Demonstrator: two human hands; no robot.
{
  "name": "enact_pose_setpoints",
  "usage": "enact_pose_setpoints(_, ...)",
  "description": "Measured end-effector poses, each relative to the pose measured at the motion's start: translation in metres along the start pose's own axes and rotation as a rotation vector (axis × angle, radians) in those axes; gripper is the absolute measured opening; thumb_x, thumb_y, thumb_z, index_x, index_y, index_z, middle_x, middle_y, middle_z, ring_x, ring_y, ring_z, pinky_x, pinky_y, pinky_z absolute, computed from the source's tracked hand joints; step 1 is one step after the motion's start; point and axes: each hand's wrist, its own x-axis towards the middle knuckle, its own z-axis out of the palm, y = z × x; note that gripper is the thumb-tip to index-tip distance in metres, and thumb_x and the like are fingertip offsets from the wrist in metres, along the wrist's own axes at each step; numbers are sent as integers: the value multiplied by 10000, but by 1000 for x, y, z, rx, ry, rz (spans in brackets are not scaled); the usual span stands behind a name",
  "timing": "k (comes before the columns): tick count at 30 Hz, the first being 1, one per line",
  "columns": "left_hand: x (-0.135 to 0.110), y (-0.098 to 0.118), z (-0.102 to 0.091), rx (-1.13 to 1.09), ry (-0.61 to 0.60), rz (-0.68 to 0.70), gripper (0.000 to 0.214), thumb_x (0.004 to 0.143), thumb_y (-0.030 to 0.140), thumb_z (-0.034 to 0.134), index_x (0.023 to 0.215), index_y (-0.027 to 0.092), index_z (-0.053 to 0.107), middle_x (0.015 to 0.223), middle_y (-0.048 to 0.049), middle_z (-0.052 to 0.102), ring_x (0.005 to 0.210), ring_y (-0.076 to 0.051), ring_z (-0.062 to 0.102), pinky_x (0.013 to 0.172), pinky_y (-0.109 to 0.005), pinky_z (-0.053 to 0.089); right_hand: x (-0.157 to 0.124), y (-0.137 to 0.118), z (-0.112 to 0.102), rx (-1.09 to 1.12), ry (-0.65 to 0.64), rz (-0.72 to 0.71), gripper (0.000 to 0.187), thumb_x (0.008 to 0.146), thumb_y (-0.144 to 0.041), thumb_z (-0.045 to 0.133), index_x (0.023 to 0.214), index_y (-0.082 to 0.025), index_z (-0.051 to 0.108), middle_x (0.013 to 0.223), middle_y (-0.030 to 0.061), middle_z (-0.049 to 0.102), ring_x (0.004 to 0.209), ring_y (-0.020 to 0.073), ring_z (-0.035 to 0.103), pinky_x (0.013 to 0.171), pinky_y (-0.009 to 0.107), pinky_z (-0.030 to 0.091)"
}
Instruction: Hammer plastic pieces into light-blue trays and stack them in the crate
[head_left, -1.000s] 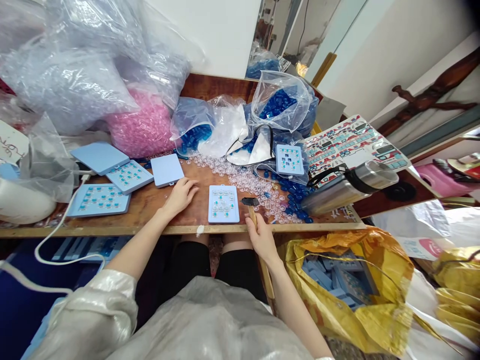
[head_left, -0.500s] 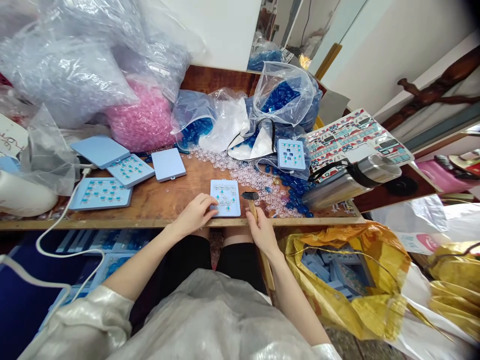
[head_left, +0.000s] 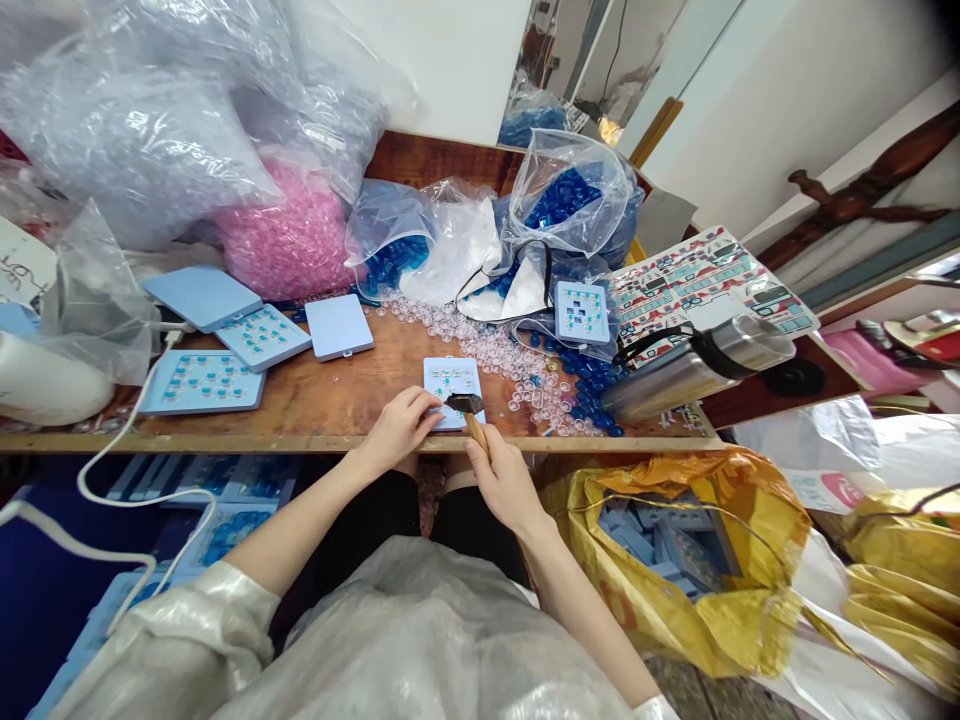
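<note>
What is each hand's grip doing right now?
Left hand: open, resting on the pale blue plate.
Right hand: closed, holding a wooden-handled hammer.

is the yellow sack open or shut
Open: its mouth gapes wide, and blue panels show inside the yellow sack.

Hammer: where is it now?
In the head view, the hammer is in the right hand, its head over the right side of the small blue panel, by the table's front edge.
</note>
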Motion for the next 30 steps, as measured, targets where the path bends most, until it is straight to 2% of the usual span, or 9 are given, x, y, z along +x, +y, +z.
enact_pose_setpoints(5, 1, 0, 4, 22, -16, -17, 108, 857, 253, 475, 907, 174, 530, 881, -52, 525, 871, -172, 518, 779, -301, 446, 1, 7, 8, -67, -13, 57, 273, 914, -359, 295, 953, -191, 507, 733, 42, 620, 690, 192, 585, 605, 239, 360)
enact_pose_setpoints(8, 1, -2, 5, -5, -17, -48, 99, 844, 250, 494, 896, 173, 530, 877, -49, 523, 865, -170, 515, 776, -298, 441, 2, 3, 8, -84, 28, 45, 278, 920, -354, 281, 1005, -189, 487, 776, 58, 630, 722, 201, 593, 613, 241, 353)
enact_pose_setpoints(12, 0, -1, 3, -45, -37, -93, 102, 833, 258, 507, 878, 171, 536, 856, -42, 529, 846, -168, 517, 765, -298, 439, 5, 0, 8, -148, -51, 68, 261, 912, -342, 305, 970, -187, 506, 711, 52, 618, 662, 202, 587, 571, 236, 332)
enact_pose_setpoints(14, -1, 1, -1, -87, -68, -122, 122, 822, 279, 526, 881, 173, 538, 858, -37, 531, 827, -161, 523, 744, -285, 448, 7, 4, 5, -94, -43, 48, 265, 908, -351, 315, 968, -193, 517, 726, 46, 618, 676, 195, 582, 588, 239, 347)
enact_pose_setpoints(17, 7, -5, -10, -133, -76, -161, 182, 808, 319, 542, 924, 179, 533, 890, -34, 538, 797, -149, 534, 712, -268, 465, 12, 18, 0, 110, 92, 7, 296, 911, -369, 305, 1029, -190, 510, 843, 53, 625, 759, 180, 577, 676, 259, 393)
enact_pose_setpoints(20, 36, -29, -22, 7, 17, -132, 196, 829, 279, 495, 991, 175, 525, 973, -61, 543, 911, -181, 527, 827, -322, 450, 19, 38, -3, 232, 230, 51, 309, 903, -395, 323, 1018, -180, 513, 837, 48, 605, 742, 165, 560, 688, 267, 411)
enact_pose_setpoints(23, 83, -71, -33, 262, 94, -138, 284, 818, 141, 431, 1093, 132, 501, 1129, -127, 498, 1092, -238, 448, 955, -393, 368, 25, 55, -1, 362, 221, 111, 338, 898, -432, 320, 1021, -175, 503, 598, -27, 485, 509, 128, 472, 505, 236, 377)
enact_pose_setpoints(27, 141, -125, -43, 476, 42, -381, 410, 749, 25, 402, 1150, 61, 483, 1237, -222, 424, 1136, -302, 423, 949, -439, 354, 28, 67, 4, 558, 188, 129, 335, 899, -454, 314, 1034, -189, 470, 549, -75, 367, 374, 80, 339, 378, 205, 284)
enact_pose_setpoints(30, 162, -145, -46, 537, 11, -486, 385, 727, 11, 398, 1086, 45, 532, 1143, -243, 493, 1102, -332, 449, 910, -460, 372, 27, 69, 5, 622, 225, 124, 320, 900, -449, 323, 1035, -190, 455, 557, -80, 367, 362, 67, 324, 362, 196, 272)
